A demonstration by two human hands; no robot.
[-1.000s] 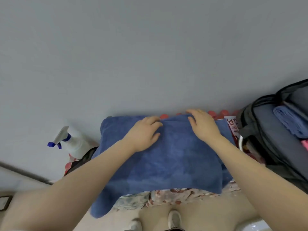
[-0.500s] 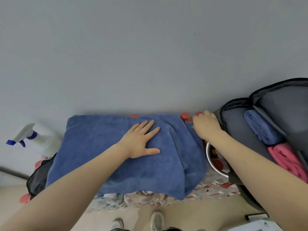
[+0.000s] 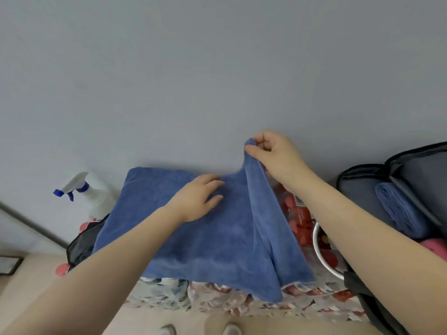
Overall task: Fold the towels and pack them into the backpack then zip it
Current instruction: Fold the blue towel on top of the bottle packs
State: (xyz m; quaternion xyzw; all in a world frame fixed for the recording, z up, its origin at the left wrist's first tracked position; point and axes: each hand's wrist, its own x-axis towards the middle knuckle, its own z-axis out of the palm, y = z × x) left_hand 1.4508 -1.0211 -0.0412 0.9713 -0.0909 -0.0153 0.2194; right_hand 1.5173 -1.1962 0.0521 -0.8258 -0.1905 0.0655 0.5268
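Note:
A blue towel (image 3: 212,240) lies spread over a table with a patterned cloth (image 3: 242,301), against the grey wall. My left hand (image 3: 197,198) rests flat on the towel near its middle, fingers straight. My right hand (image 3: 275,154) pinches the towel's far right corner and holds it lifted above the table, so the right edge hangs as a fold. At the right stands the open grey backpack (image 3: 358,189), with a rolled blue towel (image 3: 396,209) and a pink towel (image 3: 435,247) inside.
A white spray bottle (image 3: 89,194) with a blue trigger stands at the left by the wall. A black bag (image 3: 79,247) lies under the towel's left edge. A metal bowl (image 3: 321,259) and red packaging (image 3: 297,213) sit between towel and backpack.
My right hand took hold of the towel's right corner and raised it off the table. My left hand stayed flat on the towel. The view shifted.

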